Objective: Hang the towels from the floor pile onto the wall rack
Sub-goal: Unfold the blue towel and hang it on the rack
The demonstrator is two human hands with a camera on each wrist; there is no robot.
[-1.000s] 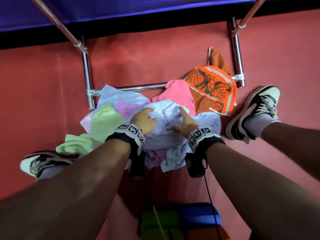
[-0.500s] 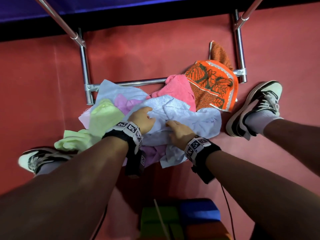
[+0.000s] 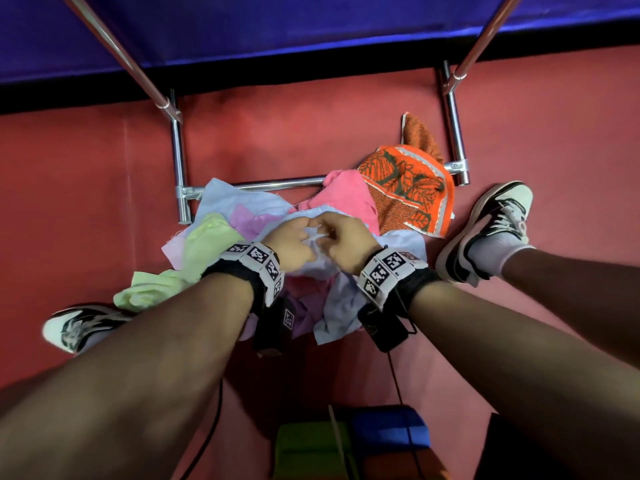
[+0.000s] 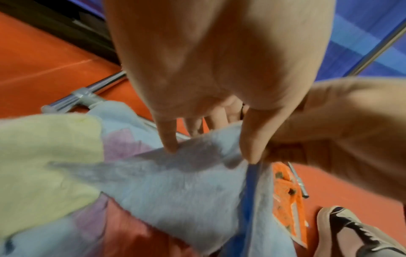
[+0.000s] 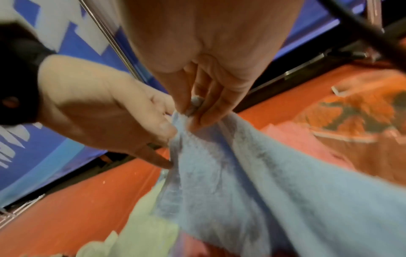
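Head view: both hands meet over the heap of cloth on the red floor, just in front of the chrome tube rack base [image 3: 277, 184]. The left hand [image 3: 292, 244] and the right hand [image 3: 346, 241] sit knuckle to knuckle, each pinching the same raised edge of a pale blue terry towel [image 3: 403, 244] — the right wrist view shows thumb and fingertips [image 5: 193, 106] closed on its gathered corner, and the left wrist view shows the left thumb and forefinger [image 4: 169, 139] nipping the hem beside it.

The towel looks light, soft and limp; it should drape and bunch rather than hold any shape, and the nap gives good grip, so slipping seems unlikely. The corners or the hem are the sensible hold: with the two hands slid apart along that edge, the cloth would hang flat and go over a rail cleanly. The likelier nuisance is that it drags a neighbour up with it, since the pieces overlap.

Counted in the pile: one pale blue towel in hand, a second pale blue cloth [image 3: 239, 199] at the far left, one lime-green towel [image 3: 166, 282] at the near left, one lilac cloth [image 3: 247, 216], one bright pink towel [image 3: 346, 199], and one orange leaf-print towel [image 3: 408, 192] at the far right — six, though folds underneath may hide more. Two sneakered feet flank the heap.
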